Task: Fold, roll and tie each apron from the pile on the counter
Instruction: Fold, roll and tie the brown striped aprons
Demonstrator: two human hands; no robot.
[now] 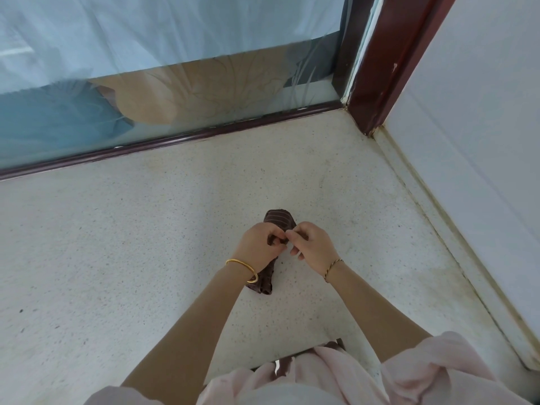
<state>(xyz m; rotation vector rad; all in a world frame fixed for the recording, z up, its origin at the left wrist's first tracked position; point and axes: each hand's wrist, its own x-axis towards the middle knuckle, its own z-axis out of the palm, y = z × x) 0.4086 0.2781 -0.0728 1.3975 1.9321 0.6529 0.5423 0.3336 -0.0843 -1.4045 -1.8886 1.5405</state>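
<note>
Both hands, left hand (258,244) and right hand (311,244), pinch the rolled apron's (277,219) tie; slack could unroll it.

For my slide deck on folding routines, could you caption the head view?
Both hands, left hand and right hand, tie the strap around a rolled brown striped apron on the speckled counter.

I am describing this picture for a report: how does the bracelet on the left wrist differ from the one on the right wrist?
The left bracelet is a smooth, plain gold bangle; the right bracelet looks twisted, like a thin cord. The left bracelet is thicker and hangs loosely; the right bracelet is slimmer and sits closer to the wrist. Both are gold-coloured, and both hands work above the rolled apron.
</note>
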